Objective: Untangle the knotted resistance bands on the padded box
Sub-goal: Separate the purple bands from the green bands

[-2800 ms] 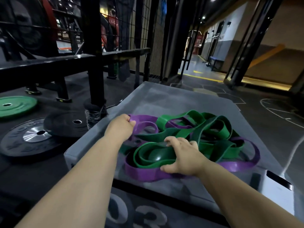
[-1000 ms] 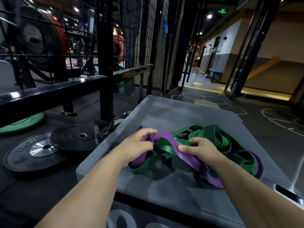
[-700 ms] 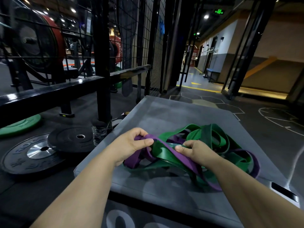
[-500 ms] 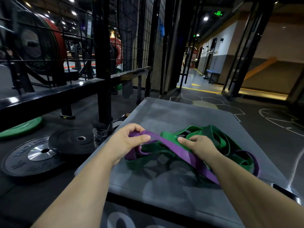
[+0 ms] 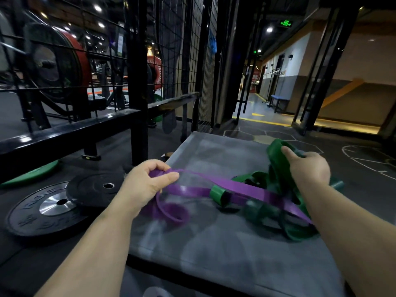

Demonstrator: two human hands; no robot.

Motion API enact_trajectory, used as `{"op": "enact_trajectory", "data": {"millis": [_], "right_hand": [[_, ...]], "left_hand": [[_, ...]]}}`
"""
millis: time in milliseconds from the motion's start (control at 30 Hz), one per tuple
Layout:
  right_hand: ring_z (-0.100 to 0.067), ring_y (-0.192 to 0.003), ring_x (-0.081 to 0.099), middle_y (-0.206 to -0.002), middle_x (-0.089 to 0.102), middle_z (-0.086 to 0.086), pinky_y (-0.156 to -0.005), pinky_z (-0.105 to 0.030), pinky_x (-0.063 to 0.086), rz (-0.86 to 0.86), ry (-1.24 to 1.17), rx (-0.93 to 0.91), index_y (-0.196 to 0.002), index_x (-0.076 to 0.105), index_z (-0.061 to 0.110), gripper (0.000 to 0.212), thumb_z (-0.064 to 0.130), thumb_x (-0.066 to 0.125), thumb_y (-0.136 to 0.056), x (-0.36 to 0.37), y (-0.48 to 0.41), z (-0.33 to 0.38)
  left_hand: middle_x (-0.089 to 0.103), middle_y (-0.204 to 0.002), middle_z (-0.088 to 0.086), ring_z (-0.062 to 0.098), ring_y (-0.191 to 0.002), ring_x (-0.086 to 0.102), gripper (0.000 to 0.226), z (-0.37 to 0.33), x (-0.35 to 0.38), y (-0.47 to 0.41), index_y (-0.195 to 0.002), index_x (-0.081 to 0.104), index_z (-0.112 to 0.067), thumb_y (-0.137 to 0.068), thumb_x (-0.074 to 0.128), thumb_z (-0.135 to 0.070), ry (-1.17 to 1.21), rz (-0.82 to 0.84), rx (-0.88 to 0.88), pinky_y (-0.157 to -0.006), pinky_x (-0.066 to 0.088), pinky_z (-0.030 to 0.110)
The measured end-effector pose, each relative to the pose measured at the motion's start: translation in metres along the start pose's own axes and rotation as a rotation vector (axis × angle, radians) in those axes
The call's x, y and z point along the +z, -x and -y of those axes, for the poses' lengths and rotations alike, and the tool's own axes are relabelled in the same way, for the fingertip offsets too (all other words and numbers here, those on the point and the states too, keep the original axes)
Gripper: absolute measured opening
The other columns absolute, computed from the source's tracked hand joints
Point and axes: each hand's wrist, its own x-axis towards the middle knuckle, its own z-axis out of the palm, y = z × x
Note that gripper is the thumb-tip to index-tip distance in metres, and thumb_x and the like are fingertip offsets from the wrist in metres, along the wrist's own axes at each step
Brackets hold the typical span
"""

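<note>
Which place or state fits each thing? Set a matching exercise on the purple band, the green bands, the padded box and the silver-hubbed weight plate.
1. purple band
2. green bands
3. padded box
4. silver-hubbed weight plate

A. lying flat, left of the box
B. pinched by the left hand
C. underneath the tangle
D. held up by the right hand

Pairs: 1-B, 2-D, 3-C, 4-A

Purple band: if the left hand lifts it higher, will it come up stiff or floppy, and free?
Probably floppy: the purple band sags from the left hand and curls on the padded box. Likely snags, since a green band seems looped around it. Seems light; a pinch holds it.
</note>
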Motion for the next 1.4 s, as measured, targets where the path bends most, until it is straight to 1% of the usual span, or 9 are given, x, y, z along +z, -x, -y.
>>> {"op": "enact_trajectory", "data": {"millis": [167, 267, 533, 700, 900, 1033, 1133, 1267, 1400], "right_hand": [[-0.031, -0.075, 0.062, -0.08, 0.065, -0.011, -0.059, -0.034, 0.047, 0.158, 0.185, -0.074, -0.098, 0.064, 0.007, 0.068, 0.072, 0.053, -0.082, 0.023, 0.008, -0.015], [-0.03, -0.098, 0.063, -0.102, 0.068, -0.007, -0.086, -0.039, 0.05, 0.309, 0.438, -0.19, -0.109, 0.064, 0.018, 0.069, 0.078, 0.043, -0.082, 0.052, 0.032, -0.029], [-0.031, -0.109, 0.059, -0.115, 0.064, -0.008, -0.094, -0.041, 0.045, 0.361, 0.484, -0.083, -0.12, 0.049, 0.016, 0.069, 0.074, 0.045, -0.084, 0.069, 0.05, -0.063], [-0.031, -0.123, 0.045, -0.131, 0.048, -0.007, -0.102, -0.048, 0.04, 0.304, 0.24, -0.304, -0.133, 0.042, 0.024, 0.061, 0.055, 0.062, -0.085, 0.062, 0.053, -0.056], [-0.023, -0.135, 0.036, -0.147, 0.041, 0.006, -0.111, -0.044, 0.031, 0.557, 0.303, -0.585, -0.135, 0.051, 0.037, 0.049, 0.022, 0.048, -0.088, 0.086, 0.066, -0.027], [-0.025, -0.139, 0.032, -0.153, 0.034, 0.006, -0.109, -0.05, 0.03, 0.659, 0.475, -0.598, -0.139, 0.046, 0.035, 0.046, 0.046, 0.041, -0.094, 0.105, 0.073, -0.013], [-0.038, -0.139, 0.029, -0.157, 0.024, -0.006, -0.107, -0.057, 0.03, 0.669, 0.639, -0.467, -0.142, 0.036, 0.035, 0.084, 0.085, 0.044, -0.074, 0.117, 0.074, -0.011], [-0.044, -0.135, 0.035, -0.158, 0.017, -0.015, -0.107, -0.058, 0.03, 0.664, 0.704, -0.31, -0.145, 0.017, 0.046, 0.107, 0.09, 0.058, -0.056, 0.13, 0.065, -0.019], [-0.039, -0.124, 0.045, -0.14, 0.042, -0.016, -0.098, -0.051, 0.036, 0.641, 0.79, -0.322, -0.149, 0.005, 0.045, 0.116, 0.081, 0.067, -0.057, 0.138, 0.058, -0.018]], "left_hand": [[0.062, -0.109, -0.011, 0.01, -0.097, 0.056, 0.07, 0.026, 0.028, 0.005, -0.117, 0.054, -0.046, -0.054, 0.082, -0.055, -0.317, 0.191, -0.112, -0.087, 0.043, 0.029], [0.057, -0.127, -0.001, 0.02, -0.115, 0.056, 0.096, 0.035, 0.048, 0.01, -0.145, 0.021, -0.036, -0.068, 0.076, -0.053, -0.656, 0.26, -0.133, -0.096, 0.043, 0.031], [0.043, -0.138, 0.005, 0.027, -0.127, 0.04, 0.055, 0.037, 0.07, 0.018, -0.136, 0.041, -0.02, -0.091, 0.053, -0.048, -1.083, 0.353, -0.214, -0.1, 0.04, 0.039], [0.008, -0.161, 0.002, 0.032, -0.146, 0.009, 0.077, 0.043, 0.074, 0.013, -0.146, 0.032, -0.026, -0.084, 0.05, -0.069, -1.109, 0.397, -0.211, -0.115, 0.023, 0.045], [0.011, -0.16, 0.014, 0.036, -0.143, 0.021, 0.115, 0.06, 0.075, 0.0, -0.153, 0.006, -0.018, -0.069, 0.062, -0.075, -0.915, 0.224, -0.37, -0.115, 0.027, 0.045], [0.053, -0.137, 0.006, 0.029, -0.124, 0.051, 0.123, 0.078, 0.076, -0.016, -0.151, 0.002, -0.016, -0.065, 0.067, -0.074, -0.774, 0.208, -0.484, -0.102, 0.042, 0.045], [0.064, -0.122, -0.001, 0.024, -0.113, 0.059, 0.111, 0.086, 0.077, -0.025, -0.141, 0.028, -0.016, -0.057, 0.063, -0.079, -0.735, 0.206, -0.496, -0.098, 0.045, 0.043], [0.055, -0.131, 0.001, 0.025, -0.122, 0.051, 0.076, 0.083, 0.081, -0.028, -0.13, 0.046, -0.022, -0.074, 0.059, -0.073, -0.825, 0.181, -0.449, -0.101, 0.042, 0.041], [0.016, -0.155, 0.003, 0.03, -0.141, 0.019, 0.095, 0.083, 0.082, -0.029, -0.148, 0.024, -0.03, -0.072, 0.068, -0.066, -0.793, 0.081, -0.337, -0.109, 0.031, 0.045]]}}
